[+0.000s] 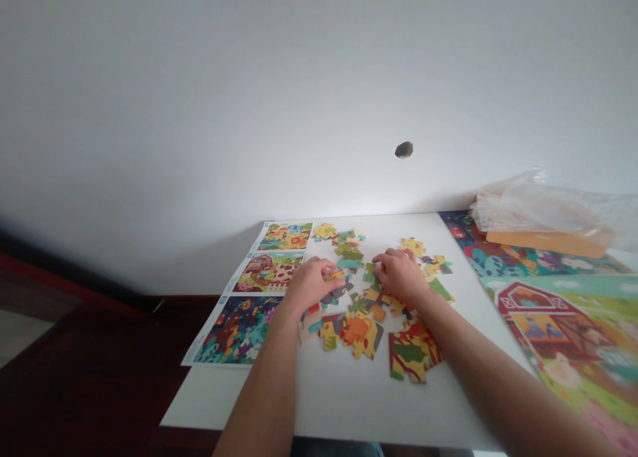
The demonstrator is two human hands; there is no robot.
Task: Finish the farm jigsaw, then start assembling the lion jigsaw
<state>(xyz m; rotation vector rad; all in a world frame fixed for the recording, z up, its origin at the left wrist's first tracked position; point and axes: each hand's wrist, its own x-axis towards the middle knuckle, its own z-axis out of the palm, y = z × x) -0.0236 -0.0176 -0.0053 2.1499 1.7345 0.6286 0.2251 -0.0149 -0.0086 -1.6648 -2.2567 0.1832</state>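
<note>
My left hand (310, 283) is over the left side of a loose spread of jigsaw pieces. Its thumb and forefinger close on a small yellow-and-orange puzzle piece (337, 274). Toward the back right of the spread, my right hand (400, 272) has its fingers curled down next to a green puzzle piece (369, 273). What lies under those fingers is hidden. Between and in front of my hands are more pieces, among them an orange-and-yellow piece (357, 331) and a dark red and green piece (409, 357) nearest to me.
A reference sheet (272, 271) with three printed pictures lies along the left of the white table (343, 404). At the right are a farm picture (588, 344) and a dark picture (478, 251), with an orange box (545, 241) and clear plastic bag (553, 201) on top. A white wall stands behind.
</note>
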